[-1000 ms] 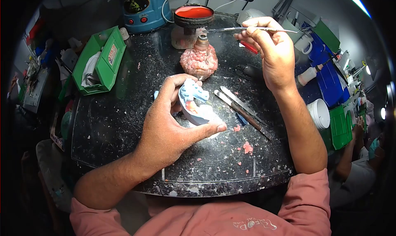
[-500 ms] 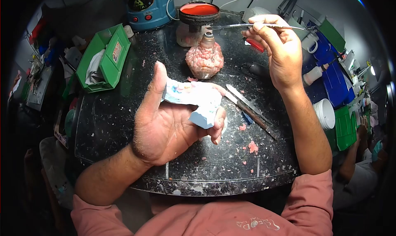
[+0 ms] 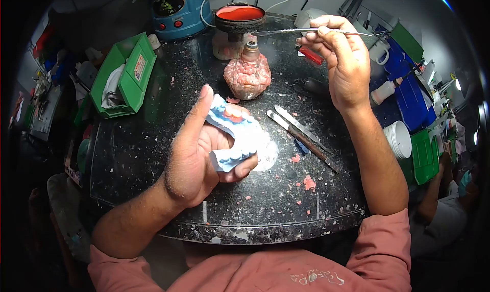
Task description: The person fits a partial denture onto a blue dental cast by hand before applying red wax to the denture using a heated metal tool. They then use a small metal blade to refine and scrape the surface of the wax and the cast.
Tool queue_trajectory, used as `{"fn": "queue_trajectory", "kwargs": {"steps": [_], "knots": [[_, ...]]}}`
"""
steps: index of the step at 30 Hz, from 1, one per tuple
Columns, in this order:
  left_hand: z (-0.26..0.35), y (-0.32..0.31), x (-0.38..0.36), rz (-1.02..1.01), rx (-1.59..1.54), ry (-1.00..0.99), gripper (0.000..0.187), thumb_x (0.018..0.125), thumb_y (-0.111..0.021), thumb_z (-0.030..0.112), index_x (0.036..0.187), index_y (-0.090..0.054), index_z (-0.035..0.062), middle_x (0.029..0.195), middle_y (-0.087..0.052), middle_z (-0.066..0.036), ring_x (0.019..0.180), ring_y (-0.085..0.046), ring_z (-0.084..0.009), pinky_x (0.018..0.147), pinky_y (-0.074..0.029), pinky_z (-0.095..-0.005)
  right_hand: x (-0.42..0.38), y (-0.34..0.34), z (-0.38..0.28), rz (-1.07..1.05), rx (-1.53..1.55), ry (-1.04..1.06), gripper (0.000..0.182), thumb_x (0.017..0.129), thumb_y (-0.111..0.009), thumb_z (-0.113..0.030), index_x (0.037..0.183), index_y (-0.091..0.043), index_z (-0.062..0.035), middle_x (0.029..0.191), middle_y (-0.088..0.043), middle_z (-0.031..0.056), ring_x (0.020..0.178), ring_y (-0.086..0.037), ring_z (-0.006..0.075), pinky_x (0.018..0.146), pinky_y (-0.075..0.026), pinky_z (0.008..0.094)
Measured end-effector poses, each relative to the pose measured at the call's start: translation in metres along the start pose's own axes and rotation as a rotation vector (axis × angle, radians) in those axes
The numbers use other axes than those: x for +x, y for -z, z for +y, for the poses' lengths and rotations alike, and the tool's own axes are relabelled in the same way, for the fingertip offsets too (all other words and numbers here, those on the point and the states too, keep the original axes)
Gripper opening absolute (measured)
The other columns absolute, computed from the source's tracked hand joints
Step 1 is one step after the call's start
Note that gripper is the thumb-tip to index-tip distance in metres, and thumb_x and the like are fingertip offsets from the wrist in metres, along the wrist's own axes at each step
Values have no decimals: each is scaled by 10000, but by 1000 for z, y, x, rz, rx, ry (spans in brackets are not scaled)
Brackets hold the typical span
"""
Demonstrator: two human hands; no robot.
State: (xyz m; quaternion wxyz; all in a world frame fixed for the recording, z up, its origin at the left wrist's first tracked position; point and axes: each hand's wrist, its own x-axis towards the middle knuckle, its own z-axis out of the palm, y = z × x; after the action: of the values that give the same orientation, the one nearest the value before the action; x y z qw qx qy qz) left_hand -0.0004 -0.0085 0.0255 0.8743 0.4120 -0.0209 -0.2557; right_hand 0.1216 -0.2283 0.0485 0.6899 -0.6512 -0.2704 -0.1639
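Observation:
My left hand [image 3: 191, 159] is closed around a pale blue dental cast [image 3: 232, 160], a horseshoe-shaped jaw model with pink wax and teeth along its far arm. Bright light washes out part of the cast. Between the fingertips of my right hand [image 3: 344, 57] is a thin metal wax spatula [image 3: 293, 31], held level with its tip pointing left. That tip is just above the wick end of a wax-caked spirit lamp [image 3: 247, 76]; I cannot make out a flame. Behind the lamp, a dark round pan [image 3: 240, 24] holds red wax.
Two knives [image 3: 301, 134] lie on the black table [image 3: 153, 154] among pink wax scraps [image 3: 309, 183]. A green bin [image 3: 138, 82] stands left, a blue heater [image 3: 181, 16] behind. At right are a white tub [image 3: 397, 140], a red lighter-like object [image 3: 311, 55] and a seated person [image 3: 449, 205].
My left hand has turned the cast, so its tooth side and pink wax now show more. My right hand and the spatula have barely moved; the whole view has shifted slightly.

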Motion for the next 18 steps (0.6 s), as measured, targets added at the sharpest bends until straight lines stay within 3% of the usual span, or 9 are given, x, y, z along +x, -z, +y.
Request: {"fn": "queue_trajectory", "kwargs": {"steps": [4,7,8,12,16,18], "knots": [[-1,3,1,14,-85,125,606,976,-258,600,1004,-513,51,808,-585,-158,542,-524,-178,366,-315,-198,0,2,1,-2,-23,0,153,963,-518,-157,1009,-591,-30,900,-647,62,845,-650,137,794,-516,264],[1,3,1,113,-111,143,583,977,-273,568,1074,-511,45,867,-585,-164,566,-522,-177,392,-324,-207,0,0,2,1,26,3,143,966,-517,-148,991,-587,-26,891,-636,65,842,-648,142,811,-529,283],[4,2,-2,98,-143,134,521,974,-291,496,1139,-498,47,917,-579,-176,584,-516,-174,414,-330,-221,0,0,3,8,37,1,140,967,-515,-143,990,-584,-23,890,-631,65,840,-647,143,813,-534,289],[3,5,-6,72,-87,60,482,957,-298,446,1157,-489,52,934,-574,-184,590,-507,-177,436,-336,-236,0,1,4,4,48,4,138,970,-508,-132,987,-580,-16,888,-622,66,834,-642,144,818,-548,304],[10,10,-3,-36,60,129,553,932,-280,469,1159,-486,8,811,-618,-233,366,-395,-95,350,-318,-144,0,2,4,3,61,-1,139,970,-507,-133,985,-580,-16,889,-622,65,835,-642,143,815,-548,302],[12,6,-3,13,38,74,584,928,-281,474,1188,-476,-11,817,-619,-223,383,-417,-100,362,-334,-147,0,1,4,3,71,6,139,970,-507,-134,983,-580,-16,893,-621,65,832,-642,142,814,-549,303]]}}
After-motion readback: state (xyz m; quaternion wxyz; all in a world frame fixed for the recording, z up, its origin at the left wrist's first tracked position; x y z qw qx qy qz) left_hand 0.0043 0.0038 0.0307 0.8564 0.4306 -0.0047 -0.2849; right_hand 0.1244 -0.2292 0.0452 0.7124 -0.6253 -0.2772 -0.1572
